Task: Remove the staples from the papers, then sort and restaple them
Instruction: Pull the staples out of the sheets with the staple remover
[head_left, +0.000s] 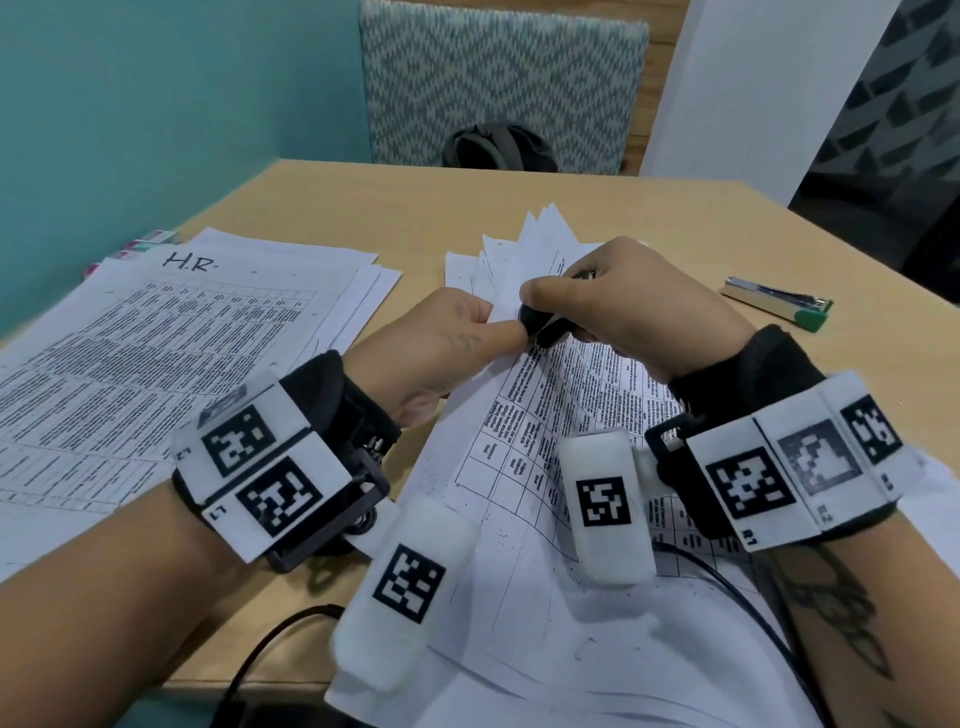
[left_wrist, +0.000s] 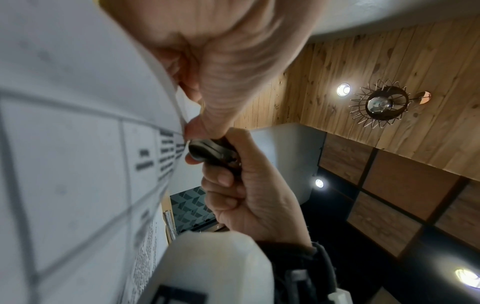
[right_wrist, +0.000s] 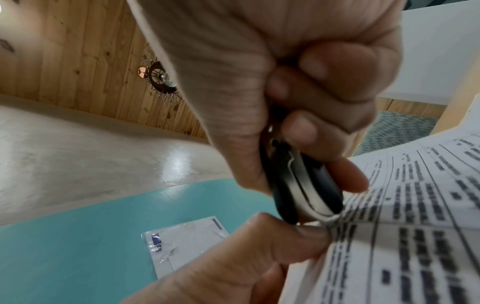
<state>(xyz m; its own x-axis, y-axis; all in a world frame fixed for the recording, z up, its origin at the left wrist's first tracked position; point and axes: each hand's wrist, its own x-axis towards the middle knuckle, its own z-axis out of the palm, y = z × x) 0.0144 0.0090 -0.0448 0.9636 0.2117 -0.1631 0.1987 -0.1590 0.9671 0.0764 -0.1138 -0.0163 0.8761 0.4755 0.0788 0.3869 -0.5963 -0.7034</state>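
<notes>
- My left hand (head_left: 447, 343) pinches the corner of the stapled bundle of papers (head_left: 524, 431) between thumb and fingers, holding that corner lifted off the worktop (head_left: 363, 208) while the rest of the sheets trail down toward me.
- My right hand (head_left: 623, 306) is clenched around the black staple remover (head_left: 540, 325), whose metal tip sits right against the pinched corner, touching the paper just beside my left thumb.
- I judge the bundle light and floppy: the far sheets fan apart at their tips, so the only firm place to hold is close to the staple, where I have it.
- The paper looks thin and likely to tear if the remover levers too hard; I would keep the pinch tight beside the staple and pry gently.
- The remover looks small, smooth and rigid, so I judge it could twist in the fingers unless gripped firmly.
- I cannot see the staple itself in any view; the tool tip and thumb hide it.
- A second stack of sheets (head_left: 156, 338) lies flat to the left, with "H.R" handwritten at its top.
- The printed tables on both stacks are too blurred to read.
- A stapler (head_left: 776, 302) with a green end lies on the worktop well to the right, untouched.
- The wrist units carry "L1", "R1" and "R2".
</notes>
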